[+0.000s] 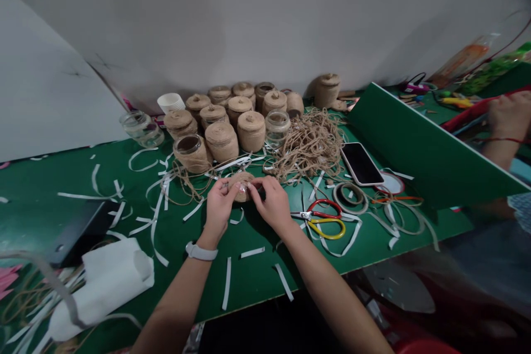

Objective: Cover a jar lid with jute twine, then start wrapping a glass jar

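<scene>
Between my two hands is a round jute-wrapped jar lid, held just above the green table. My left hand grips its left side, with a pale band on that wrist. On the opposite edge, the fingers of my right hand are pinched, and a small shiny clear patch shows between the thumbs. Beyond them stand several twine-wrapped jars, some lidded, and a bare glass jar. A heap of loose jute twine lies to the right.
Scissors with red and yellow handles lie right of my hands, near a tape roll and a phone. White strips litter the table. A green board stands at right; beyond it is another person's hand.
</scene>
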Demonstrator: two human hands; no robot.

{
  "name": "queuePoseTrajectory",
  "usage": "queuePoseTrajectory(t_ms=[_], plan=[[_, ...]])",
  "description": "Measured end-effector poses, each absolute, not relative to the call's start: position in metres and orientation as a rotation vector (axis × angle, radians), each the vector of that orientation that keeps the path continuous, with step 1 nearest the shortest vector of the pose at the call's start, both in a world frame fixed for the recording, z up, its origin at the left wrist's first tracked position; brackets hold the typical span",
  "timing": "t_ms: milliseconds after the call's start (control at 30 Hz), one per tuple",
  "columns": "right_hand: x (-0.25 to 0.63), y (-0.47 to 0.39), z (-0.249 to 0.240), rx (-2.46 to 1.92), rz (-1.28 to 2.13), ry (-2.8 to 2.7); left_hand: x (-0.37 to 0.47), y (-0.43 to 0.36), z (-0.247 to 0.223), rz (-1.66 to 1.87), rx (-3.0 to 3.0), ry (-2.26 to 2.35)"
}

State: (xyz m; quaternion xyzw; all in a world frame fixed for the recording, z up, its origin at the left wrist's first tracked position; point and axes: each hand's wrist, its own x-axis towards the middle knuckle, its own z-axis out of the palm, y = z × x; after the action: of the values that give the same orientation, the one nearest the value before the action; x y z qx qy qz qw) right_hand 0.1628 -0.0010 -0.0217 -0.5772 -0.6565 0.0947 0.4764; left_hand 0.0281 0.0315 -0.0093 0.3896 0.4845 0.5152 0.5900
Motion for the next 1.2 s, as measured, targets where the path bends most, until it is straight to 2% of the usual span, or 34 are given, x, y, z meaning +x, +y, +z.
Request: queuePoseTrajectory(t_ms=[367, 833, 1200], plan=[[0.1628, -0.0009, -0.0226, -1.361, 0.222, -1.552, 0.0337, 0.0247, -0.0002, 1.164, 0.886, 0.976], [0.1684, 0.0006, -0.0227, -1.427, 0.158, -1.606, 0.0284, 0.0311, -0.0062, 1.262, 0.822, 1.143], [0.1637, -0.0015, -0.0214, -1.333, 0.159, -1.581, 0.0297, 0.03, -0.0039, 1.29, 0.782, 1.05]])
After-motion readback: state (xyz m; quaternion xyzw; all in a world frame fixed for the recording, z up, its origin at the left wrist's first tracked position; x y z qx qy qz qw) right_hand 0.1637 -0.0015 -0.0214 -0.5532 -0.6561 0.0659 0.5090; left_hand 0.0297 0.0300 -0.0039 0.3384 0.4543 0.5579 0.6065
